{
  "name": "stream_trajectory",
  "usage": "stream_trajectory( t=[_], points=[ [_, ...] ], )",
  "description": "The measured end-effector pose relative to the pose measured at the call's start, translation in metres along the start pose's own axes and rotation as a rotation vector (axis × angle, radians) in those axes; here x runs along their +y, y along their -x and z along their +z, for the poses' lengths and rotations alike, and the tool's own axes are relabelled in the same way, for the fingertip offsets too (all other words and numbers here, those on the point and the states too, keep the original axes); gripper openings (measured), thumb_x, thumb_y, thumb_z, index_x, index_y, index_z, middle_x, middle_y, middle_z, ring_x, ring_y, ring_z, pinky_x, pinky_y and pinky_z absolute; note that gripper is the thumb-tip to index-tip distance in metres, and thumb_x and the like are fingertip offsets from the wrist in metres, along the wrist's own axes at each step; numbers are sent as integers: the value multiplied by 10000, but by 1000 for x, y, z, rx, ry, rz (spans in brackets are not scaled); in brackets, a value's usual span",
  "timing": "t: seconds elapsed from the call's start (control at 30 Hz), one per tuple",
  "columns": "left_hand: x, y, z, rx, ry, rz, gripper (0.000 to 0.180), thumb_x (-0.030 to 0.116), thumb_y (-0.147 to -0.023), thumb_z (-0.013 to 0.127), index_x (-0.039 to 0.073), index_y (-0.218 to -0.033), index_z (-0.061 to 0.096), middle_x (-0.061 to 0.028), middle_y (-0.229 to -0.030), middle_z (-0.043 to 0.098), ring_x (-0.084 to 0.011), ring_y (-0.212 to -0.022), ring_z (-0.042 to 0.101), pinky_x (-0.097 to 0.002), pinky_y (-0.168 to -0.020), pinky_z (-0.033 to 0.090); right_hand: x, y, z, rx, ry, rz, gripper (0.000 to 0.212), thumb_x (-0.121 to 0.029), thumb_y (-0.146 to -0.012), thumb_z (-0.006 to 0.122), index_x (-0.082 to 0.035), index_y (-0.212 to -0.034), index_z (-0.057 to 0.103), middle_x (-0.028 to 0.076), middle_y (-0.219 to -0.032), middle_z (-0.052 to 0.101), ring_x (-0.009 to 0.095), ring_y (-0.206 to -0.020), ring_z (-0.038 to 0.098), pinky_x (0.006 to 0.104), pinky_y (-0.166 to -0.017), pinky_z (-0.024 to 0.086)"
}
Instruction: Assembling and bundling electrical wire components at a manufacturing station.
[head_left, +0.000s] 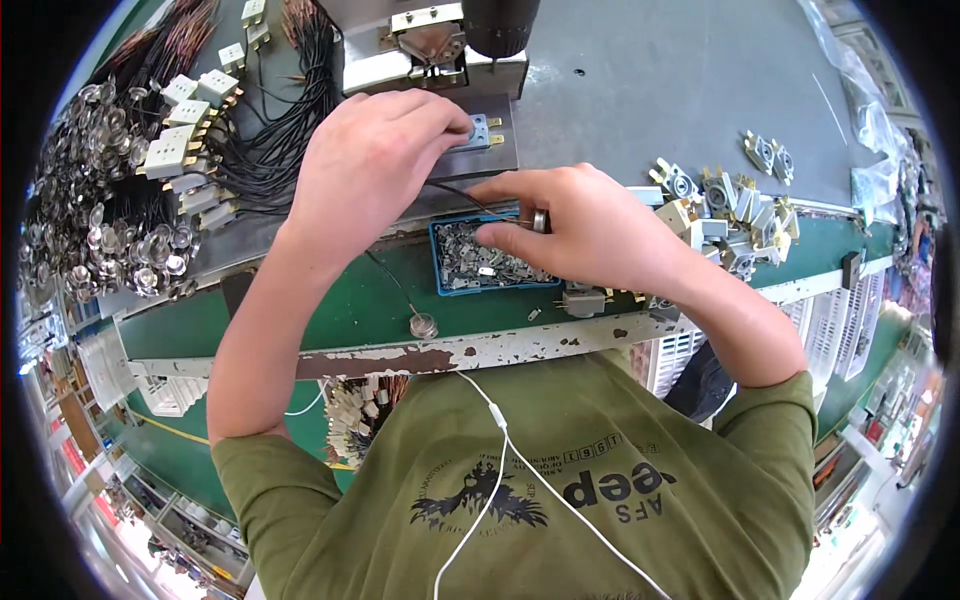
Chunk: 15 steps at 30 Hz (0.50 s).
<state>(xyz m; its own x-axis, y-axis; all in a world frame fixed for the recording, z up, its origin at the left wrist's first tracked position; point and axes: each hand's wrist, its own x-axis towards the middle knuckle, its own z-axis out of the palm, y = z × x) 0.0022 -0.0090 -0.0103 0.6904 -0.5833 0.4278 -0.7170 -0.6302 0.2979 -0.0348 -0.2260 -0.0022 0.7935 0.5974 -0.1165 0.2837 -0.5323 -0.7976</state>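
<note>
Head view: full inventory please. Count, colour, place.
Machine: one, silver and black, top centre.
Worktop: one, grey, around the machine.
Green surface: one, green, nearer the person.
Blue-grey block: one, brass-coloured prongs, before the machine.
Tray: one, blue, front centre.
Small metal parts: many, silver, in the tray.
Loose blocks: many, off-white and grey, right.
Wired blocks: several, off-white, upper left.
Cables: many, black, upper left.
Round caps: many, clear, far left.
Lone cap: one, clear, front.
Cord: one, white, over shirt.
Shirt: one, olive, bottom.
Left hand: one, bare, at the blue-grey block.
Right hand: one, bare, holding a round metal piece.
</note>
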Motion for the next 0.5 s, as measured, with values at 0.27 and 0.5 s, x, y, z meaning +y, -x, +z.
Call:
stream_trajectory(
  t=[0.27,0.5],
  points=[
    [8,0,-4,-59,95,-193,125,130,-811,699,86,-914,645,-53,-864,633,-253,-778,633,-333,-646,507,2,1,5,39,27,-21,361,-279,-846,727,-67,-1134,683,130,-707,668,285,-626,656,379,-592,509],
    [15,26,-40,-250,177,44,212,136,-802,711,63,-993,656,-93,-937,641,-275,-854,632,-359,-717,499,-47,3,-16,-211,679,-179,281,-161,-865,649,-84,-1134,678,88,-719,670,314,-697,671,413,-584,519]
  ],
)
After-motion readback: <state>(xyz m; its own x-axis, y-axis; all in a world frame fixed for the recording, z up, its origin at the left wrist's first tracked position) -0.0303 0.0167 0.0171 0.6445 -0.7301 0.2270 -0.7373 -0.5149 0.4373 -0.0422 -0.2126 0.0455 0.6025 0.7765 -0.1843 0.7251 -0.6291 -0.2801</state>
